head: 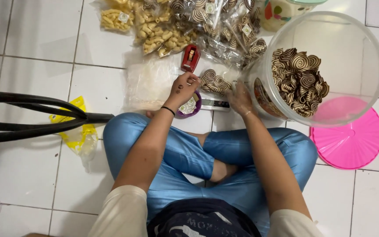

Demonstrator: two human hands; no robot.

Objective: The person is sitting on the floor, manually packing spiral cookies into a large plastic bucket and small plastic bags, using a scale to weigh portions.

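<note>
I sit cross-legged on a white tile floor in blue trousers. My left hand [183, 86] pinches the top of a clear plastic bag of brown-and-white spiral snacks [215, 82] that rests on a small scale [216, 104]. My right hand [241, 99] is inside the bag's side, pressed next to a large clear tub [352, 52] tilted toward me and holding many spiral snacks [298, 80]. A purple cup of small labels [190, 106] stands below my left hand.
Sealed bags of spiral and yellow snacks [176, 26] lie at the top. A red stapler [190, 58] lies beside a stack of empty clear bags [148, 83]. A pink lid [351, 140] lies right. Black bars [31, 114] and a yellow wrapper [79, 131] sit left.
</note>
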